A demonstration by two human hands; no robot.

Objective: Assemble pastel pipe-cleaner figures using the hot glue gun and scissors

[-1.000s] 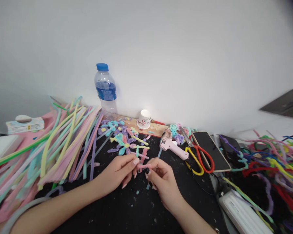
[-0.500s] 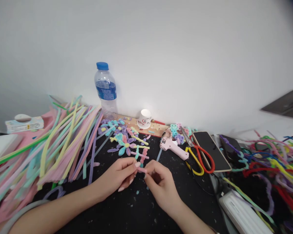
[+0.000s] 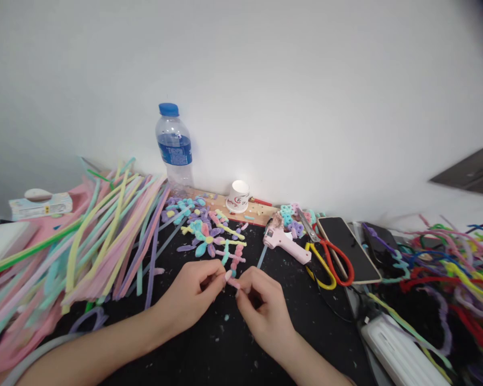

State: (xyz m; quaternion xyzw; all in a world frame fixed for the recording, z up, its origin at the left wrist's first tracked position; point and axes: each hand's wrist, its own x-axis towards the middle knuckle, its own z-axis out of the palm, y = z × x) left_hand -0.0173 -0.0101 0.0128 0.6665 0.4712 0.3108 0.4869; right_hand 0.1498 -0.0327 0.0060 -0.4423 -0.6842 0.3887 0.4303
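Note:
A short pink pipe cleaner piece point(image 3: 233, 282) is pinched between the fingertips of both hands, low over the black table mat. My left hand point(image 3: 195, 292) has its thumb and forefinger closed on the left end. On the right end, my right hand point(image 3: 265, 306) pinches with curled fingers. Just beyond the fingertips lie small pipe cleaner pieces, among them a pink one point(image 3: 237, 256) with knobbly bends. Behind these is a heap of fuzzy flowers point(image 3: 207, 238) in purple, turquoise and yellow.
Loose pastel pipe cleaners point(image 3: 116, 230) pile up on the left. A pink glue gun point(image 3: 285, 244), scissors point(image 3: 330, 262) and a phone point(image 3: 350, 249) lie on the right. Behind stand a plastic bottle point(image 3: 175, 147) and a paper cup point(image 3: 238, 197). A white power strip point(image 3: 402, 348) lies front right.
The left hand's fingers have curled in more tightly around the pink piece, and the piece tilts a little more. The things on the table have not moved.

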